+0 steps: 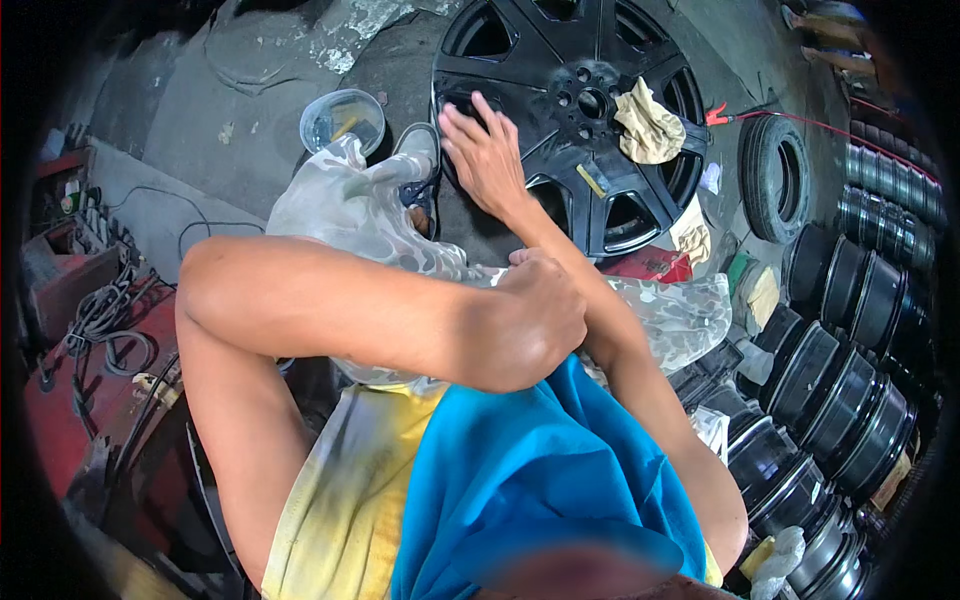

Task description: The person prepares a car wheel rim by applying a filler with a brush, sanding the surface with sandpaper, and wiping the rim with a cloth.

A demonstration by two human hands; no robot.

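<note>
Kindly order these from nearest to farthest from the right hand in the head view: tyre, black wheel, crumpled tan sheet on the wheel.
1. Black wheel: its left side is at the right hand.
2. Crumpled tan sheet: on the wheel's right side.
3. Tyre: farther right, beyond the wheel.

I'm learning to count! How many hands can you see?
2: the right hand at the left side of the black wheel, and the left hand, partly hidden, at the right forearm.
</note>
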